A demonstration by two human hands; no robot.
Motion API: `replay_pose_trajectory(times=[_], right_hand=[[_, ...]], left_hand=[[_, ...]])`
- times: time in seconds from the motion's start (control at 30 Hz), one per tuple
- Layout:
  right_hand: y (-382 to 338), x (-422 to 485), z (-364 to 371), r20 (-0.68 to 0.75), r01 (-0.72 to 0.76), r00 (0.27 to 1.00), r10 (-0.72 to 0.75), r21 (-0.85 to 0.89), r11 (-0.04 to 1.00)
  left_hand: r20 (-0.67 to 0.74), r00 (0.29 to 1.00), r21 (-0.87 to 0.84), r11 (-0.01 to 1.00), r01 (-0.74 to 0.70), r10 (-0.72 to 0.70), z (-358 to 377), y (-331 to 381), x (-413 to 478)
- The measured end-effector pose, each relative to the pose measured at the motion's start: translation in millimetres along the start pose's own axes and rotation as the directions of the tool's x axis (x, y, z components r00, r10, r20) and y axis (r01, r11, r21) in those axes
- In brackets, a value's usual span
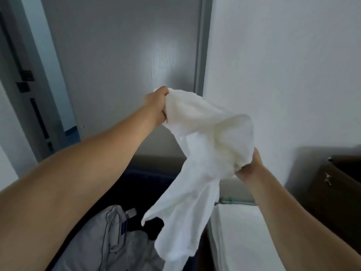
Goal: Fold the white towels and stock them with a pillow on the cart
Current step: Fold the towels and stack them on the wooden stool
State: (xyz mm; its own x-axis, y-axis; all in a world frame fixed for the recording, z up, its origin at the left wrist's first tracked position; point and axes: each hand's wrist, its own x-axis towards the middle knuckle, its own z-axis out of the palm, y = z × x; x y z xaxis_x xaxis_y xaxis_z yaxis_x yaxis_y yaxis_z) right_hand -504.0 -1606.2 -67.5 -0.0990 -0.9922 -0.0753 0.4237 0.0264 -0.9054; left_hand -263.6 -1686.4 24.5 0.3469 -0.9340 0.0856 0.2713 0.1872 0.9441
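Your left hand [157,105] grips one end of the white towel [205,149] up high by the grey door [121,55]. Your right hand [249,169] grips it lower, near the wall [283,65]. The rest hangs down loose.
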Motion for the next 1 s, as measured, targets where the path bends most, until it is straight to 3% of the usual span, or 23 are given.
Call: replay_pose_trajectory(times=[0.07, 0.13, 0.23, 0.3, 0.4, 0.5, 0.6, 0.67, 0.73, 0.8, 0.9, 1.0], right_hand=[[-43.6, -7.5, -1.1, 0.053, 0.098, 0.993, -0.11, 0.196, 0.976], [-78.8, -14.6, -5.9, 0.14, 0.229, 0.952, -0.273, 0.268, 0.936], [-117.9, -16.4, -24.1, 0.131, 0.367, 0.908, -0.397, 0.208, 0.907], [-132.5, -10.6, -45.2, 0.084, 0.375, 0.915, -0.395, 0.184, 0.909], [-123.0, 9.6, -97.4, -0.069, 0.301, 0.953, -0.295, 0.108, 0.948], [-83.0, 30.8, -158.5, -0.092, 0.12, 0.987, -0.129, -0.092, 0.988], [-40.9, 35.3, -208.3, -0.291, -0.141, 0.956, 0.035, -0.353, 0.925], [-22.1, 37.4, -237.0, -0.365, -0.219, 0.931, 0.021, -0.51, 0.832], [-17.8, 34.6, -256.4, -0.251, -0.149, 0.968, -0.014, -0.62, 0.771], [-23.0, 26.9, -266.6, -0.027, 0.005, 0.999, -0.03, -0.662, 0.75], [-24.1, 18.1, -272.0, 0.307, 0.26, 0.952, -0.008, -0.792, 0.552], [-18.5, 25.8, -271.0, 0.349, 0.342, 0.936, -0.052, -0.86, 0.378]], left_hand=[[0.04, 0.997, -0.015, 0.998, 0.059, -0.059, 8.6, -4.3, -2.1], [0.123, 0.989, -0.034, 0.996, 0.083, -0.078, 26.7, -5.2, -11.8], [0.198, 0.977, -0.012, 0.997, 0.079, -0.075, 65.4, -1.8, -22.1], [0.233, 0.971, -0.007, 0.998, 0.064, -0.061, 93.2, 0.8, -27.0], [0.261, 0.962, -0.001, 0.997, 0.078, -0.075, 131.5, -5.9, -33.3], [0.263, 0.959, 0.094, 0.992, 0.086, -0.108, 167.9, -29.0, -45.2], [0.259, 0.945, 0.178, 0.971, 0.158, -0.201, 197.6, -80.6, -63.6], [0.242, 0.925, 0.243, 0.941, 0.234, -0.292, 210.4, -125.2, -81.6], [0.225, 0.894, 0.311, 0.898, 0.311, -0.387, 222.1, -165.6, -102.1], [0.198, 0.867, 0.376, 0.852, 0.364, -0.458, 232.5, -194.0, -119.6], [0.196, 0.843, 0.359, 0.836, 0.415, -0.502, 251.7, -207.7, -136.4], [0.244, 0.829, 0.285, 0.855, 0.434, -0.503, 270.8, -203.3, -148.0]])
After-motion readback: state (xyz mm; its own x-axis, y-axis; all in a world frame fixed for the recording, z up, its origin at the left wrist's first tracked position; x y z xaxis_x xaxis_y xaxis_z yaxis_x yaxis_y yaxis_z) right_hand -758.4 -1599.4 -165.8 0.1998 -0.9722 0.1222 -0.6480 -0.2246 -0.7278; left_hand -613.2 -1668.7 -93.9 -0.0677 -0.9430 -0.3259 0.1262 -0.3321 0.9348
